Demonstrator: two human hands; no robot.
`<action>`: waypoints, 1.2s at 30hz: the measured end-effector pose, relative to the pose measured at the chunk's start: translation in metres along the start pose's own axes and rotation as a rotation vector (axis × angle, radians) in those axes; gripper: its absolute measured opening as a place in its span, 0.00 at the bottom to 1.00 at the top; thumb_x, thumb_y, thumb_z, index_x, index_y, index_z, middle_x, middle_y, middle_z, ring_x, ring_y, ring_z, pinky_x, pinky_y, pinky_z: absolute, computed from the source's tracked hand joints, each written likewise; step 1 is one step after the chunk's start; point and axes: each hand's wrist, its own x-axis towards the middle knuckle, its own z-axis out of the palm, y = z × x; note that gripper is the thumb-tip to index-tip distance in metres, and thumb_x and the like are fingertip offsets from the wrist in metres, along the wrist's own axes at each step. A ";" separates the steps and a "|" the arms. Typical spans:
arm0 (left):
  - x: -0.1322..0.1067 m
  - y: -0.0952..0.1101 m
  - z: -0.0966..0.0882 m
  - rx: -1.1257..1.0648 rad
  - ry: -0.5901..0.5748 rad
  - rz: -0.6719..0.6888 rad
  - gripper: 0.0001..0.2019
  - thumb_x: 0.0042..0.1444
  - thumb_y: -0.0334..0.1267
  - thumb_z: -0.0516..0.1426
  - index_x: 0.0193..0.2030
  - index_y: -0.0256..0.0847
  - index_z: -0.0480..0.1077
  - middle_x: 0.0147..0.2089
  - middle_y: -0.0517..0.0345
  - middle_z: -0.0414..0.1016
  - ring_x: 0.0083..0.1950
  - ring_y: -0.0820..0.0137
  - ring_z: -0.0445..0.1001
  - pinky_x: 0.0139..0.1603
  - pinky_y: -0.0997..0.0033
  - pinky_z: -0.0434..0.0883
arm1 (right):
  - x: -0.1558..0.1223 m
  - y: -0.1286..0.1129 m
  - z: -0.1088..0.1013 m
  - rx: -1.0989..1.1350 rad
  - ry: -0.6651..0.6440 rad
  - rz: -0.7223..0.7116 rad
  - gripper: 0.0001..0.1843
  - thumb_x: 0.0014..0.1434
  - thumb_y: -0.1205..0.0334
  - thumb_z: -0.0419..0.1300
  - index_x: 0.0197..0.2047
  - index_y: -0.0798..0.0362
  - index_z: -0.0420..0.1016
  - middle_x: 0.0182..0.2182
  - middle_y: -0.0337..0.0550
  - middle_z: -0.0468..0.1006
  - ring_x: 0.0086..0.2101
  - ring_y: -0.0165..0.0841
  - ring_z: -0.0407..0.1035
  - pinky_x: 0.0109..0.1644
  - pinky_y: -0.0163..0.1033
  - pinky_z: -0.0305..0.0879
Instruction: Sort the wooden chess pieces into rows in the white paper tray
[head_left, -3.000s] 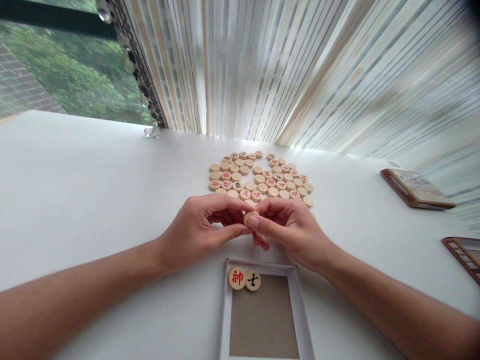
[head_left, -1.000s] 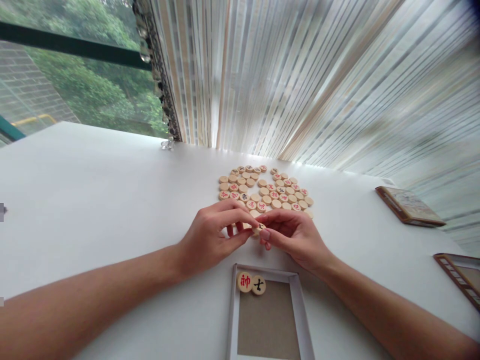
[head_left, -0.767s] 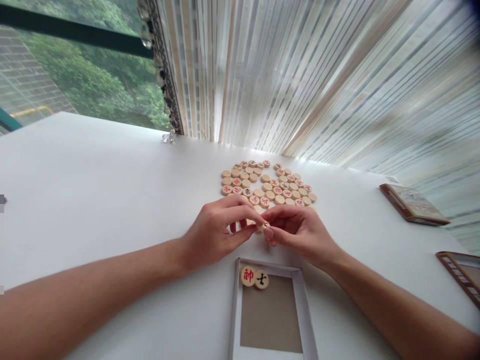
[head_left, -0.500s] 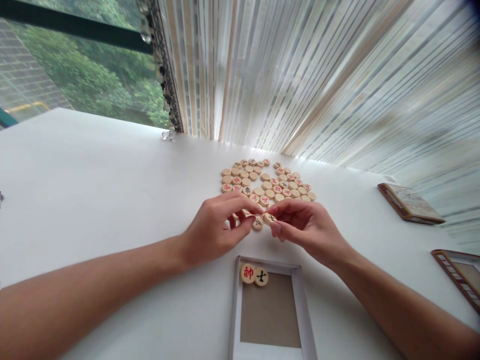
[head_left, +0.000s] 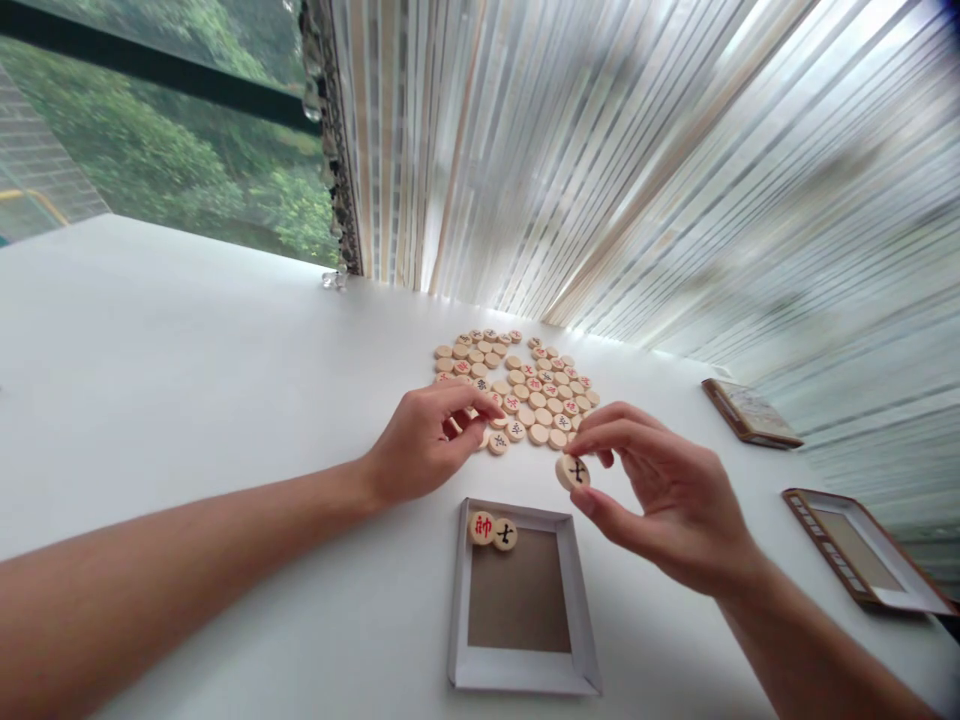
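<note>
Left fingers (head_left: 471, 399) partly cover pieces (head_left: 520, 391); curtain (head_left: 517, 160) hangs behind.

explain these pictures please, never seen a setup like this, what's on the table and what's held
There is no machine: these are a person's two bare hands, all seen by one camera worn on the head, which looks forward and down. On the white table lies a cluster of round pale wooden discs, some marked in red or black, others with plain tops. Nearer the camera is a shallow rectangular tray with white walls and a grey-brown bottom; in its far left corner sit a round wooden disc with a red character and another with a black one. The right hand pinches a round wooden disc with a black character, outside the tray. The left hand is at the cluster's near left edge; I cannot tell whether it grips a disc.
</note>
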 end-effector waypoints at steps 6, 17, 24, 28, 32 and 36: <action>-0.001 0.000 -0.001 -0.015 0.003 -0.001 0.11 0.59 0.24 0.57 0.41 0.35 0.81 0.40 0.54 0.83 0.33 0.76 0.79 0.33 0.80 0.76 | -0.027 0.007 0.025 -0.097 -0.108 0.003 0.14 0.57 0.67 0.71 0.46 0.46 0.80 0.58 0.49 0.73 0.56 0.44 0.71 0.60 0.47 0.69; 0.001 0.001 0.001 0.003 -0.004 -0.031 0.11 0.59 0.23 0.57 0.41 0.35 0.81 0.40 0.55 0.83 0.34 0.75 0.79 0.34 0.79 0.76 | -0.030 0.017 0.035 -0.192 -0.192 -0.111 0.13 0.58 0.66 0.69 0.47 0.48 0.79 0.58 0.55 0.74 0.60 0.49 0.69 0.65 0.55 0.68; 0.001 0.001 0.001 -0.012 -0.012 -0.060 0.10 0.60 0.25 0.58 0.41 0.36 0.81 0.42 0.54 0.83 0.33 0.75 0.79 0.33 0.78 0.76 | -0.030 0.019 0.036 -0.187 -0.198 -0.108 0.13 0.62 0.65 0.68 0.50 0.48 0.79 0.57 0.54 0.75 0.59 0.48 0.70 0.62 0.54 0.72; 0.001 0.001 0.001 -0.020 -0.012 -0.063 0.10 0.59 0.25 0.58 0.41 0.35 0.81 0.41 0.54 0.83 0.32 0.75 0.79 0.32 0.78 0.76 | -0.031 0.019 0.036 -0.189 -0.201 -0.112 0.13 0.62 0.65 0.69 0.51 0.49 0.80 0.57 0.55 0.75 0.58 0.47 0.72 0.62 0.53 0.72; 0.001 0.001 0.001 -0.022 -0.016 -0.065 0.10 0.59 0.25 0.58 0.41 0.35 0.81 0.42 0.53 0.83 0.32 0.75 0.79 0.32 0.78 0.77 | -0.032 0.021 0.035 -0.192 -0.197 -0.115 0.13 0.63 0.64 0.69 0.51 0.49 0.79 0.57 0.55 0.75 0.57 0.47 0.72 0.61 0.52 0.73; 0.002 0.000 0.001 -0.022 -0.019 -0.061 0.10 0.59 0.25 0.57 0.41 0.35 0.81 0.42 0.54 0.83 0.33 0.75 0.79 0.33 0.79 0.77 | -0.033 0.021 0.036 -0.181 -0.183 -0.114 0.12 0.63 0.65 0.69 0.50 0.49 0.79 0.56 0.54 0.75 0.56 0.46 0.72 0.59 0.52 0.73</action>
